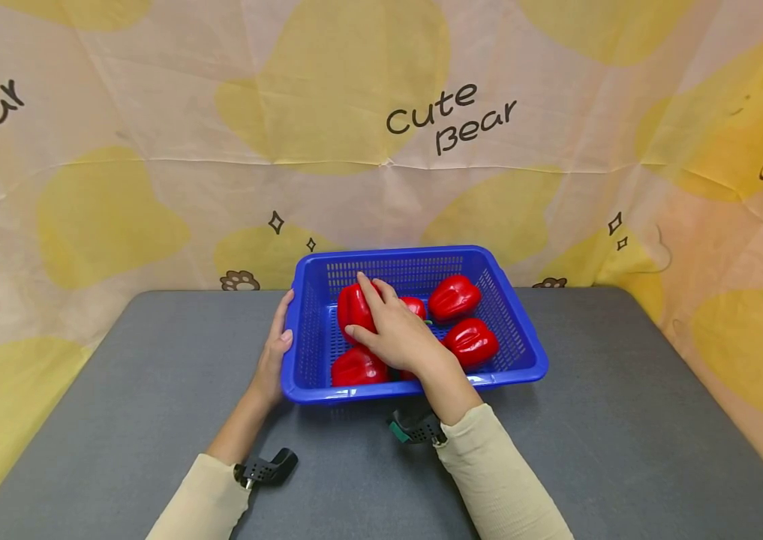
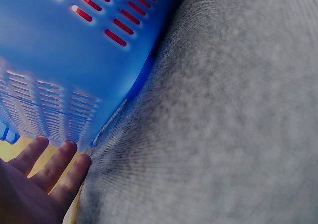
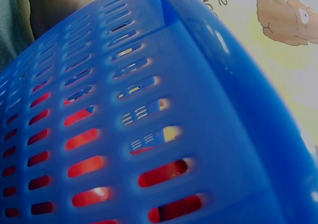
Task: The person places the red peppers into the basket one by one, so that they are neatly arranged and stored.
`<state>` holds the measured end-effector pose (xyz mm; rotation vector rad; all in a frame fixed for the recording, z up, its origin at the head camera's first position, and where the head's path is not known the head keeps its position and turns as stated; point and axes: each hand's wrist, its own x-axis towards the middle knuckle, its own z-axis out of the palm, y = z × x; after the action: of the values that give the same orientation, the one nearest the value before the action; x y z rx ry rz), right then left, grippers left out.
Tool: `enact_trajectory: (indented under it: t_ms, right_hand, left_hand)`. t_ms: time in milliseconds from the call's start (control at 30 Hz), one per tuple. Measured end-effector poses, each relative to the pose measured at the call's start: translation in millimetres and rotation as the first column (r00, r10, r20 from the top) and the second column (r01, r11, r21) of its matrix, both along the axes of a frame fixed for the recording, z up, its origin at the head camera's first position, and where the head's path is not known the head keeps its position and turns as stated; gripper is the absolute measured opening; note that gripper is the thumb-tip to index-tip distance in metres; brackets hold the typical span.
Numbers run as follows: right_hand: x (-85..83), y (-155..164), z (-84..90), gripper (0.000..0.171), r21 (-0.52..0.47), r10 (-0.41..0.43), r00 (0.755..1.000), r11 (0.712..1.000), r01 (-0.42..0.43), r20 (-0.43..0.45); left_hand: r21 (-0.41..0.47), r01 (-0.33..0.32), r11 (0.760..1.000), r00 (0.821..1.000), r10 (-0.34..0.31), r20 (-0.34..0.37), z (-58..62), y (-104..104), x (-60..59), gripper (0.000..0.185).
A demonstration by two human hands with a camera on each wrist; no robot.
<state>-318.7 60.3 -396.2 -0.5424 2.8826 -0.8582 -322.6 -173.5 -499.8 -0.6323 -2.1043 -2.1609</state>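
Observation:
A blue slotted basket (image 1: 415,253) stands on the grey table (image 1: 624,420) and holds several red bell peppers. My right hand (image 1: 381,321) reaches over the near rim, its thumb and fingers curled around the back-left pepper (image 1: 352,306). Other peppers lie at the back right (image 1: 453,297), the right (image 1: 472,342) and the near left (image 1: 357,367). My left hand (image 1: 277,337) rests flat against the basket's outer left wall. In the left wrist view its straight fingers (image 2: 54,167) touch the blue wall (image 2: 59,60). The right wrist view shows only the slotted wall (image 3: 164,110), with red pepper (image 3: 84,167) behind the slots.
A cream and yellow "cute bear" cloth (image 1: 449,120) hangs behind the table. Grey tabletop (image 2: 223,110) stretches to both sides of the basket. Black camera mounts sit on my left wrist (image 1: 266,469) and right wrist (image 1: 415,429).

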Motion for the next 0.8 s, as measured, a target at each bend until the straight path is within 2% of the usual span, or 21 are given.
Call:
enact_trajectory:
  t_ms: [267,800]
  right_hand:
    - [0.1,-0.3,0.3,0.087,0.022,-0.009,1.0,1.0,0.009,0.023]
    - [-0.8,-0.3,-0.1,0.086,0.058,-0.041,0.999,0.998,0.04,0.011]
  left_hand:
    - [0.003,0.006,1.0,1.0,-0.006,-0.004,1.3,0.5,1.2,0.067]
    - [0.015,0.01,1.0,1.0,-0.011,0.007,1.0,0.2,0.8,0.067]
